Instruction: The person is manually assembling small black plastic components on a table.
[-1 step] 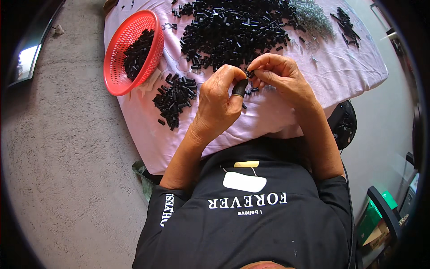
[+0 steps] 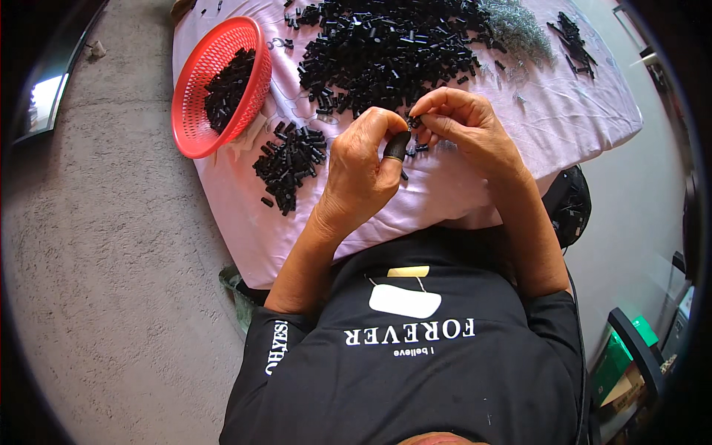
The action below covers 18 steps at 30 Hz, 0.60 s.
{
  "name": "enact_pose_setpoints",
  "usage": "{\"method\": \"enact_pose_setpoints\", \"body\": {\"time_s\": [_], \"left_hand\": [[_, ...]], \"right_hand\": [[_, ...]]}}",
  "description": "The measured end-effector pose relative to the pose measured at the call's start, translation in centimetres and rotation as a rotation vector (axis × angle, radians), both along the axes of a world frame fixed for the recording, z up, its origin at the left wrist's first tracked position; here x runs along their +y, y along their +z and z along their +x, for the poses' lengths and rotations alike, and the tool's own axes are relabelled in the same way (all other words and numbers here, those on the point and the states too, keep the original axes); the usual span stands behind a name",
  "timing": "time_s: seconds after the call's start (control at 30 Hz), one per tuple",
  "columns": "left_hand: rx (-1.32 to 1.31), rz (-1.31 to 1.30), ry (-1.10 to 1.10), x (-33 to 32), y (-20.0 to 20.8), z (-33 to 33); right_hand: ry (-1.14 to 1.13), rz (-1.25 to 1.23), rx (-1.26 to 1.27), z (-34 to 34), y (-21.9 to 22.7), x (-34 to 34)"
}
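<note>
My left hand (image 2: 363,159), a black finger cot (image 2: 397,145) on its thumb, is closed in a pinch. What sits between its fingertips is too small to make out. Right against it, my right hand (image 2: 471,133) pinches a small black cylindrical part (image 2: 414,121) between thumb and forefinger. Both sets of fingertips meet over the pink cloth. A few loose black parts (image 2: 421,148) lie just under the fingers. Left of my left hand is a small pile of short black cylinders (image 2: 291,165). Beyond both hands spreads a large heap of similar black parts (image 2: 386,55).
A red plastic basket (image 2: 261,74) with black parts in it stands tilted at the table's left. Small silvery metal pieces (image 2: 519,33) are heaped at the far right, beside thin black pieces (image 2: 572,44). The pink cloth (image 2: 245,237) covers the table. A black bag-like object (image 2: 569,204) hangs near the right edge.
</note>
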State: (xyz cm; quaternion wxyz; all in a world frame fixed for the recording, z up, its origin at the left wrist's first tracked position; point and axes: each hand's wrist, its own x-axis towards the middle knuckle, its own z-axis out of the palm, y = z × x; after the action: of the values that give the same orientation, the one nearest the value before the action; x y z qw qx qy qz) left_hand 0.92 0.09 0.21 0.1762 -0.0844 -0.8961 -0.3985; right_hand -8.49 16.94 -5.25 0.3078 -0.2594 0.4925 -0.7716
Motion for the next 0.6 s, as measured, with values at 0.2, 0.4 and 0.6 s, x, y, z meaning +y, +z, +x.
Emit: {"method": "enact_pose_setpoints", "body": {"time_s": [0.2, 0.4, 0.6], "left_hand": [[-0.014, 0.011, -0.022, 0.08, 0.1, 0.2], [-0.031, 0.012, -0.027, 0.11, 0.19, 0.23], [-0.031, 0.025, 0.004, 0.3, 0.36, 0.23]], "right_hand": [[-0.064, 0.026, -0.007, 0.13, 0.12, -0.09], [0.033, 0.024, -0.008, 0.14, 0.22, -0.03], [0.029, 0.033, 0.01, 0.15, 0.27, -0.01]]}}
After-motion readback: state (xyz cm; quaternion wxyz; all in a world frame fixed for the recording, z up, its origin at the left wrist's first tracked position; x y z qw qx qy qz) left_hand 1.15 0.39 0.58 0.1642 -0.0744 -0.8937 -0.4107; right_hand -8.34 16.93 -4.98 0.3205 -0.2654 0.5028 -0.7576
